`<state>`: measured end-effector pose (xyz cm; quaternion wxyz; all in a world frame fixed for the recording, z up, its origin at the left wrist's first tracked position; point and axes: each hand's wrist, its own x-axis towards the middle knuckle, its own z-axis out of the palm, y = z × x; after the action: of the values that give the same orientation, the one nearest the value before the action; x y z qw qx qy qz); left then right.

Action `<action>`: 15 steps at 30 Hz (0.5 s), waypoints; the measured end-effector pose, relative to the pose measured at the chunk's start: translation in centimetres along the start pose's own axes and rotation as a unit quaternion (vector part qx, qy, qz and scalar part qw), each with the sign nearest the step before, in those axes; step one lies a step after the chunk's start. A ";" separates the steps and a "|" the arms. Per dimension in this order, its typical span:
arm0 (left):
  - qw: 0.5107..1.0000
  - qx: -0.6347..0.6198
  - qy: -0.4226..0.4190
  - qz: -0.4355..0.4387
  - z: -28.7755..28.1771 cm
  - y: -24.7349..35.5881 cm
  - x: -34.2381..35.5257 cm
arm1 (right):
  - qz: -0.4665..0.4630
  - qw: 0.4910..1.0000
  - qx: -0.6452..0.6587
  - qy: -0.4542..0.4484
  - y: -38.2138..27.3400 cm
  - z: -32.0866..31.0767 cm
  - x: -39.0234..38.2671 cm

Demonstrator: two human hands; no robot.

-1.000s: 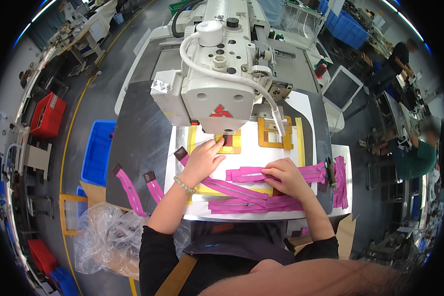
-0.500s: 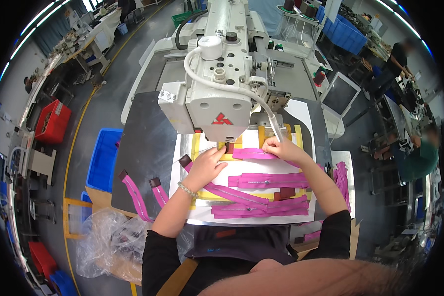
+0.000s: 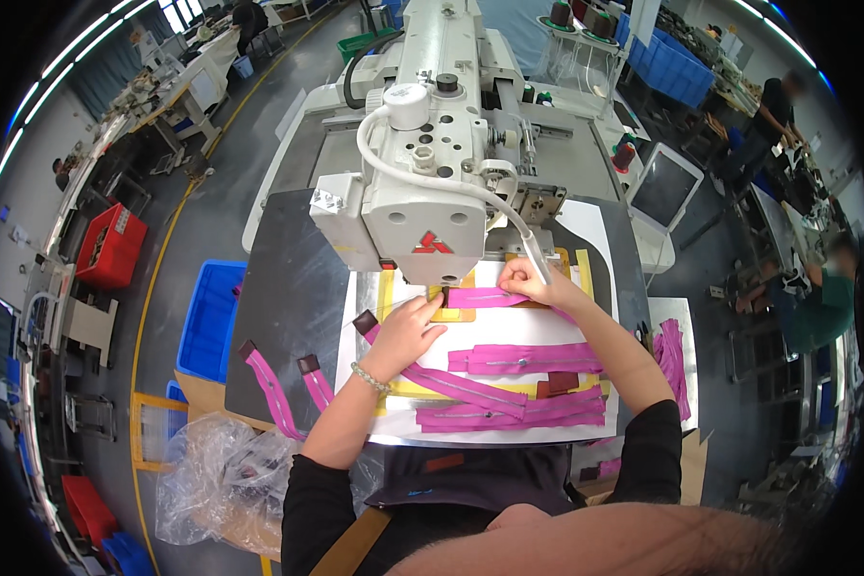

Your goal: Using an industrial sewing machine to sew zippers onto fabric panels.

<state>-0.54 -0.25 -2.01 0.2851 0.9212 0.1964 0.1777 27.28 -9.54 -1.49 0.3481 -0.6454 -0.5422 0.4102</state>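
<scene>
A pink zipper (image 3: 485, 299) lies across the yellow-edged template under the sewing machine head (image 3: 422, 226). My right hand (image 3: 531, 281) pinches it along its length, and its tail runs on under my right wrist. My left hand (image 3: 405, 338) rests with fingertips on the small dark brown tab (image 3: 445, 296) at the zipper's left end, thumb spread apart. Nearer me lie another pink zipper (image 3: 523, 360), a stack of zippers (image 3: 518, 415), and a slanting zipper (image 3: 461, 384) that passes by my left wrist. A dark brown patch (image 3: 557, 383) sits among them.
Two dark-tipped pink zippers (image 3: 271, 389) hang at the table's (image 3: 283, 278) left edge. More zippers (image 3: 672, 360) are bunched at the right. A blue bin (image 3: 206, 322) and clear plastic bag (image 3: 211, 480) are on the left; a screen (image 3: 664, 182) stands at the right.
The held zipper has shifted slightly left, its end now at the brown tab beneath my left fingertips. My right hand keeps its pinch. The whole view has shifted slightly.
</scene>
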 end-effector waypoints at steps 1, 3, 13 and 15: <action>1.000 0.000 -0.002 0.000 0.0 0.0 0.0 | 0.007 1.000 -0.006 -0.003 -0.3 0.2 0.1; 1.000 -0.011 -0.006 -0.008 -0.1 0.1 0.0 | 0.014 1.000 -0.010 -0.005 -0.9 0.5 0.0; 1.000 -0.018 -0.007 -0.003 -0.2 0.5 0.2 | -0.091 0.987 -0.063 0.114 -0.5 2.2 0.9; 1.000 -0.013 0.006 0.009 -0.1 0.3 0.1 | -0.134 0.976 -0.050 0.165 -0.6 3.0 1.7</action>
<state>-0.43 -0.40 -1.67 0.2940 0.9181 0.1877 0.1882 24.40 -7.74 -2.51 0.4520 -0.6425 -0.5784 0.2198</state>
